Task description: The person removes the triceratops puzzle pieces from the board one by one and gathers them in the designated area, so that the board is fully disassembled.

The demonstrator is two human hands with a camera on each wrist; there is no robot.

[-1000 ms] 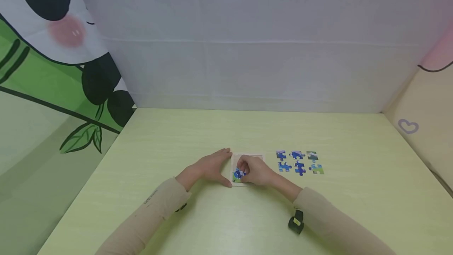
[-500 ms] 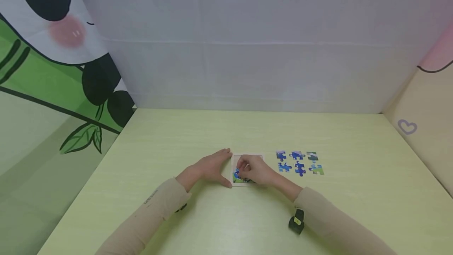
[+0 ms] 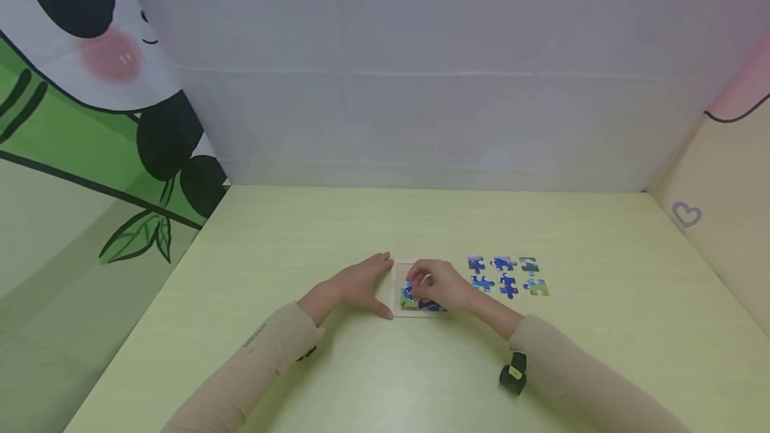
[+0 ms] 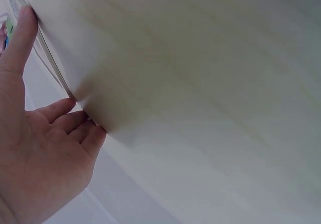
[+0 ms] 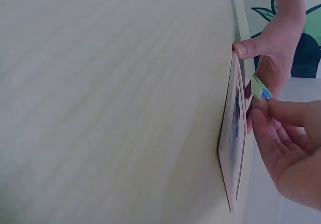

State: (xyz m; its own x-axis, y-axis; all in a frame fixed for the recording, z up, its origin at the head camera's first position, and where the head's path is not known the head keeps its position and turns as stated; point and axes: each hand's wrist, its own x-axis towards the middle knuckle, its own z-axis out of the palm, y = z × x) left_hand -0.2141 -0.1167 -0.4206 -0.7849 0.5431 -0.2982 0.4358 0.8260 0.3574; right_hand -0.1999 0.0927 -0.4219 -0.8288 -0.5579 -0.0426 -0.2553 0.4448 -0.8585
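Note:
A small square puzzle tray [image 3: 395,289] with a pale rim lies on the table between my hands. The thumb and fingertips of my left hand [image 3: 363,282] touch its left edge, the hand spread with a wide gap between thumb and fingers. Over the tray, my right hand [image 3: 444,284] pinches a green and blue jigsaw piece [image 5: 260,88] between thumb and forefinger, and in the right wrist view the piece is tilted and raised above the tray's face. Dark blue pieces [image 3: 432,306] show along the tray's near side. The right hand hides part of the tray.
Several loose jigsaw pieces [image 3: 507,284], blue and green, lie in two rows on the pale table [image 3: 337,219] right of the tray. A white cloth wall [image 3: 421,125] rises behind the table. Printed side panels [image 3: 138,232] stand at left and right.
My right hand has shifted slightly right, carrying the pinched piece away from the tray's left rim. More dark blue now shows along the near side. The left hand stays at the tray's edge.

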